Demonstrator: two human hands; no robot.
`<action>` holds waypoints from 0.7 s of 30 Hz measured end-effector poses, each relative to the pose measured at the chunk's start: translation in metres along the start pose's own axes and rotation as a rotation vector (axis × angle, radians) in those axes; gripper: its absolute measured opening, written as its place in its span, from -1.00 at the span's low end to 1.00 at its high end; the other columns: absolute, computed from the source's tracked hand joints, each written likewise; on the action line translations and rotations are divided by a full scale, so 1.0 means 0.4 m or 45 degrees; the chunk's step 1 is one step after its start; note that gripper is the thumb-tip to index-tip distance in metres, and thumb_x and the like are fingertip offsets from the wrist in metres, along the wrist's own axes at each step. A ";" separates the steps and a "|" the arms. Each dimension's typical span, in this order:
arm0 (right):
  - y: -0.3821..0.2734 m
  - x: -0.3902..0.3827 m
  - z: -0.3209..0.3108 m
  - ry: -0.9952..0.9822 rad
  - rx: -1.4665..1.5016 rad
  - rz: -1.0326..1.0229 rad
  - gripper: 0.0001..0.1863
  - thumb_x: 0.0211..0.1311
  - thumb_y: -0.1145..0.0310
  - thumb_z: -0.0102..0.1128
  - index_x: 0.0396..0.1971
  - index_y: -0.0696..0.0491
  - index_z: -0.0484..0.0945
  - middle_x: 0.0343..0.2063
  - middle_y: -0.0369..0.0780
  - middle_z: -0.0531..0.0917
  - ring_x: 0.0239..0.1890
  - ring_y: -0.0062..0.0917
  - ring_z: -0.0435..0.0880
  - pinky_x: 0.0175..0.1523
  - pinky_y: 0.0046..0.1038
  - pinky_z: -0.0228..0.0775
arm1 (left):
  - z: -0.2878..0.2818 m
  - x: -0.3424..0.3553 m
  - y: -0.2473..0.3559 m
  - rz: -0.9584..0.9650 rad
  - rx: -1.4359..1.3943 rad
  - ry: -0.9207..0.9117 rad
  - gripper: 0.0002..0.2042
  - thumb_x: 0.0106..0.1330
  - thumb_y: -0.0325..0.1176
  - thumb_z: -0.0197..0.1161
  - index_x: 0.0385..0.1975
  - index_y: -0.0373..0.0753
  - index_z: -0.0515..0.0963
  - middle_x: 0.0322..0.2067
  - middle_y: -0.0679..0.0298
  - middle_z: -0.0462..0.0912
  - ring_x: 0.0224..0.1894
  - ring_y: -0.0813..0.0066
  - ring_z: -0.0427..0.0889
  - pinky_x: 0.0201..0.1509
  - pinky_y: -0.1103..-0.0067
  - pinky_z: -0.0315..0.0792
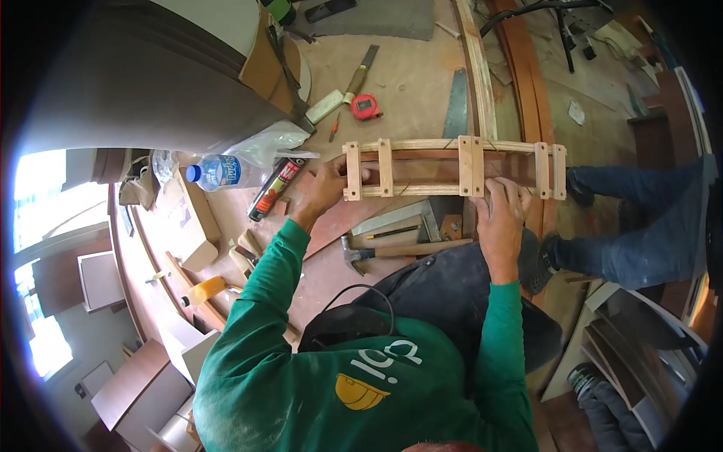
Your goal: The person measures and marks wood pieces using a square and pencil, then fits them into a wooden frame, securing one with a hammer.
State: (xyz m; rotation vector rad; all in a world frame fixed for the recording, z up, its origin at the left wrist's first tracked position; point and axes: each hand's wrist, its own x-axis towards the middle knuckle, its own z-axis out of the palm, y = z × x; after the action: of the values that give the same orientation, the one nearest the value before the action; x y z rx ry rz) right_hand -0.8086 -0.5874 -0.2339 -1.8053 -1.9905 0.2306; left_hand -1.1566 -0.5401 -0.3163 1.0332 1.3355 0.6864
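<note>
Both my hands hold a long, narrow wooden frame (471,167), made of two thin rails joined by several short cross slats. It is held level above the work surface. My left hand (324,190) is closed on its left end, the fingertips partly hidden behind the end slat. Near the wide double slat right of the middle, my right hand (500,217) grips the near rail, thumb and fingers bent around it. Below the frame lie a claw hammer (410,249) with a wooden handle, a pencil (392,232) and a metal square (431,220).
Beyond the frame are a red tape measure (366,107), a chisel (361,71) and a saw blade (456,105). A black-and-red canister (276,188) and a water bottle (218,172) lie left. A yellow bottle (205,291) sits nearer. Another person's legs (640,252) are at right.
</note>
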 end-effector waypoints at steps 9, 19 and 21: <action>-0.010 0.021 -0.005 -0.026 -0.026 -0.002 -0.57 0.18 0.40 0.51 0.05 0.06 0.61 0.04 -0.17 0.63 0.14 -0.11 0.46 0.27 -0.10 0.34 | -0.019 0.016 -0.040 0.065 0.164 0.008 -0.36 0.35 -0.17 0.54 0.28 -0.44 0.43 0.02 0.08 0.72 0.01 0.40 0.73 0.08 0.46 0.64; -0.007 0.042 0.009 -0.045 -0.009 -0.004 -0.60 0.15 0.46 0.51 -0.02 0.08 0.59 0.02 -0.15 0.62 0.12 -0.11 0.47 0.25 -0.10 0.31 | 0.010 0.003 0.051 -0.101 -0.037 0.139 -0.53 0.35 -0.28 0.54 0.05 -0.40 0.46 -0.13 0.20 0.69 -0.13 0.54 0.73 -0.11 0.56 0.67; -0.007 0.039 0.009 -0.037 -0.021 -0.003 -0.61 0.15 0.48 0.49 -0.02 0.09 0.59 0.01 -0.15 0.62 0.12 -0.11 0.47 0.25 -0.10 0.30 | 0.018 -0.001 0.052 -0.090 -0.041 0.171 -0.58 0.35 -0.31 0.53 0.00 -0.37 0.45 -0.16 0.23 0.67 -0.13 0.57 0.72 -0.12 0.56 0.67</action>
State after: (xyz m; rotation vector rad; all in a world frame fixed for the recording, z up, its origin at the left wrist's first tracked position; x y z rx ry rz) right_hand -0.8134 -0.5720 -0.2327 -1.8193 -2.0203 0.2419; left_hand -1.1463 -0.5333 -0.2979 0.9230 1.4655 0.7322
